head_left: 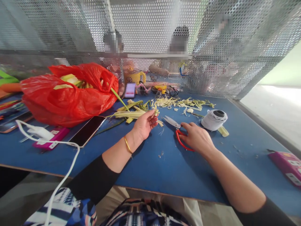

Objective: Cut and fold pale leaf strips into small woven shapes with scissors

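My left hand (146,124) is closed in a pinch, its thumb and fingertips on a small pale yellow-green plant piece (156,111). To the right, my right hand (197,138) rests low over the table with its fingers on a pair of red-handled scissors (176,125). The blades are slightly apart and point up and left toward my left hand. Beyond the hands lies a pile of cut plant strips (166,102). Long pale leaves (131,113) lie left of my left hand. A white spool of thread (213,120) stands right of my right hand.
A large red plastic bag (70,97) with plant stalks sits at left. Near it are a phone (88,131), a magenta power strip (53,139) and a white cable (70,172). Another magenta power strip (287,166) lies at right. A perforated metal screen (152,28) stands behind, people beyond it.
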A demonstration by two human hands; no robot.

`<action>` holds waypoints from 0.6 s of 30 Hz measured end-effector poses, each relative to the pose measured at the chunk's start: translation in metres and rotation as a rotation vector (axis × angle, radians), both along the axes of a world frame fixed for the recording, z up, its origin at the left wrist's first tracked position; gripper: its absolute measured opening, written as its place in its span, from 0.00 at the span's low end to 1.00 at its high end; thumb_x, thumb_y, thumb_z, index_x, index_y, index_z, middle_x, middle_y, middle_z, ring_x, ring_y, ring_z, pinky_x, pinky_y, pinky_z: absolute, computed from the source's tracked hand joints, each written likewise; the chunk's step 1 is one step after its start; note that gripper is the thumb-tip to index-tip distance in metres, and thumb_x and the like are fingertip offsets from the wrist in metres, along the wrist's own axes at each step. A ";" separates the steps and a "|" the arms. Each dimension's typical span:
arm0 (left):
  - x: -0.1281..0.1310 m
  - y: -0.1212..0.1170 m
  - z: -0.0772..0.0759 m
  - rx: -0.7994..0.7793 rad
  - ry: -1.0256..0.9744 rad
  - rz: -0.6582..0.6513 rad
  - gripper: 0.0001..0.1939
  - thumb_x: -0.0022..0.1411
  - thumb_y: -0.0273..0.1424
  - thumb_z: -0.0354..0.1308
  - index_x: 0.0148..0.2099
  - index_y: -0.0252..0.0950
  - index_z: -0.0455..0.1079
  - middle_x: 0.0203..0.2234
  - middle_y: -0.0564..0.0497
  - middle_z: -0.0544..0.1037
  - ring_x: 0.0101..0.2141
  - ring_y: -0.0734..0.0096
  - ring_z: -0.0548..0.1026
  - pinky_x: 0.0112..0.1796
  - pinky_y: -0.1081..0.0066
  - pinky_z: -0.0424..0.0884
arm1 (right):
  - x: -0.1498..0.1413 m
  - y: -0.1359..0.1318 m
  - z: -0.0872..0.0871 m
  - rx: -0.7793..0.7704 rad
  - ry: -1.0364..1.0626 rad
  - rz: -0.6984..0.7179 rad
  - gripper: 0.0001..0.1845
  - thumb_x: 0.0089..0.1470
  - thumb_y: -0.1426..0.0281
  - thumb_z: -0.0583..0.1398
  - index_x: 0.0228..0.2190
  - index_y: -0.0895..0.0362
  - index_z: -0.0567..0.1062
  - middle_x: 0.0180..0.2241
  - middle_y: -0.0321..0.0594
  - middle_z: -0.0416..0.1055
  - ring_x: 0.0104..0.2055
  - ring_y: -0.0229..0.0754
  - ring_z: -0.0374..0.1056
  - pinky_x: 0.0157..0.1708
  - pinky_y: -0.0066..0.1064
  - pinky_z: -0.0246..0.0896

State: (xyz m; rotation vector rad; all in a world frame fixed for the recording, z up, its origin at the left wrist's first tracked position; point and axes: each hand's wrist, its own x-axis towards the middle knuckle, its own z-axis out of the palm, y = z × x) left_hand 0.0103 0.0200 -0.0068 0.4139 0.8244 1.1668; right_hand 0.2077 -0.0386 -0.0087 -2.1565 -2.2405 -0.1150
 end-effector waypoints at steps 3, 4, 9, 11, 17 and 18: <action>0.002 -0.002 0.001 -0.003 0.026 0.005 0.06 0.58 0.27 0.62 0.29 0.33 0.73 0.20 0.54 0.76 0.21 0.79 0.72 0.26 0.76 0.69 | -0.001 -0.001 -0.001 -0.013 -0.030 0.026 0.23 0.60 0.63 0.57 0.55 0.55 0.72 0.41 0.48 0.74 0.37 0.47 0.73 0.30 0.31 0.57; 0.003 -0.003 0.001 0.003 0.043 0.008 0.04 0.57 0.27 0.63 0.29 0.33 0.74 0.21 0.54 0.76 0.21 0.79 0.73 0.27 0.76 0.68 | -0.001 -0.001 -0.002 -0.009 -0.033 0.037 0.23 0.60 0.63 0.57 0.55 0.55 0.72 0.41 0.48 0.74 0.38 0.48 0.73 0.31 0.32 0.58; 0.006 -0.009 0.000 0.087 0.149 -0.013 0.02 0.51 0.26 0.66 0.31 0.34 0.77 0.23 0.52 0.78 0.24 0.77 0.74 0.29 0.75 0.68 | 0.004 0.001 -0.007 0.090 0.076 0.150 0.16 0.57 0.65 0.59 0.44 0.58 0.78 0.39 0.50 0.74 0.42 0.50 0.72 0.38 0.35 0.62; 0.008 -0.012 0.000 0.119 0.204 -0.031 0.03 0.50 0.27 0.67 0.30 0.34 0.77 0.23 0.52 0.79 0.25 0.76 0.75 0.31 0.75 0.68 | 0.002 0.004 -0.006 0.182 0.332 0.134 0.15 0.55 0.64 0.60 0.42 0.57 0.79 0.40 0.48 0.75 0.41 0.49 0.72 0.39 0.37 0.64; 0.015 -0.021 -0.003 0.174 0.318 -0.094 0.04 0.46 0.27 0.70 0.27 0.36 0.78 0.25 0.52 0.80 0.29 0.75 0.75 0.34 0.73 0.66 | -0.026 0.020 0.004 0.058 1.306 0.043 0.19 0.41 0.56 0.67 0.31 0.57 0.78 0.29 0.38 0.77 0.32 0.41 0.70 0.36 0.34 0.65; 0.015 -0.022 -0.003 0.178 0.323 -0.099 0.04 0.45 0.27 0.70 0.27 0.36 0.78 0.25 0.52 0.80 0.29 0.75 0.75 0.34 0.73 0.66 | -0.032 0.022 0.006 0.019 1.382 0.038 0.19 0.38 0.56 0.69 0.28 0.57 0.77 0.27 0.37 0.76 0.31 0.39 0.69 0.35 0.33 0.65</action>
